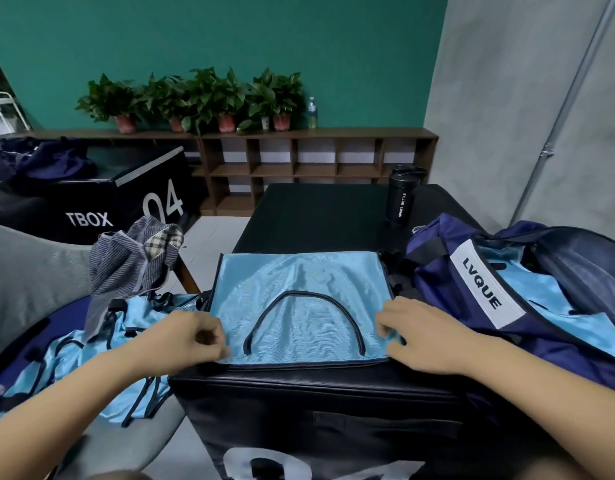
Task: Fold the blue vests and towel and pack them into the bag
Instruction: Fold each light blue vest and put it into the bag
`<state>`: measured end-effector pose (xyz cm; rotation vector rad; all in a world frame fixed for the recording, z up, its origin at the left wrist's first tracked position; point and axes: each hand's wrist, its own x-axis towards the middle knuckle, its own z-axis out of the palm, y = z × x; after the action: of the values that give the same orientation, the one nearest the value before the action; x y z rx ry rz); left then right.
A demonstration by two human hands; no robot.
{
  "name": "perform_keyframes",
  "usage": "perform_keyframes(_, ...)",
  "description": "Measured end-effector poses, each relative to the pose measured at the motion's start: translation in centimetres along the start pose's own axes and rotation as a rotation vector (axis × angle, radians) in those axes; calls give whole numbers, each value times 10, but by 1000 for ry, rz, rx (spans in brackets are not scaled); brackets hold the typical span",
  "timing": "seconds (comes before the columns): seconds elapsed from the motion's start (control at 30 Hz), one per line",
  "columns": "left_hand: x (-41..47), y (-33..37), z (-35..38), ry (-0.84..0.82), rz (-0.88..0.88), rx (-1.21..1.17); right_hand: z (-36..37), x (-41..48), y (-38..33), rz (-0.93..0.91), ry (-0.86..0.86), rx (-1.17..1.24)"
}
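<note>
A light blue mesh vest (299, 306) lies flat in a rectangle on the black box (320, 396) in front of me, its dark-trimmed neckline facing up. My left hand (191, 341) pinches its near left corner. My right hand (417, 332) pinches its near right corner. The navy bag (528, 299) marked LVQUE stands open at the right, with light blue fabric (555, 299) inside it. More blue vests (101, 344) lie in a heap on the chair at the left. A striped grey towel (133, 261) with a plaid patch sits crumpled above that heap.
A black sport bottle (403, 199) stands on the box's far right. A second black box (126, 202) marked TBOX 04 holds dark clothing at the left. A wooden shelf (316, 161) with potted plants runs along the green wall. The grey chair (29, 271) is at my left.
</note>
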<state>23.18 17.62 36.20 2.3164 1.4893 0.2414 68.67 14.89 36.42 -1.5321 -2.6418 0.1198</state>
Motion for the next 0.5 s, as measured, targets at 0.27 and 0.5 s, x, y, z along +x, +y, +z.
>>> perform_keyframes(0.27, 19, -5, 4, 196, -241, 112, 12, 15, 37, -20, 48, -316)
perform_keyframes(0.5, 34, -20, 16, 149, -504, 96, 22, 22, 43, -17, 93, -455)
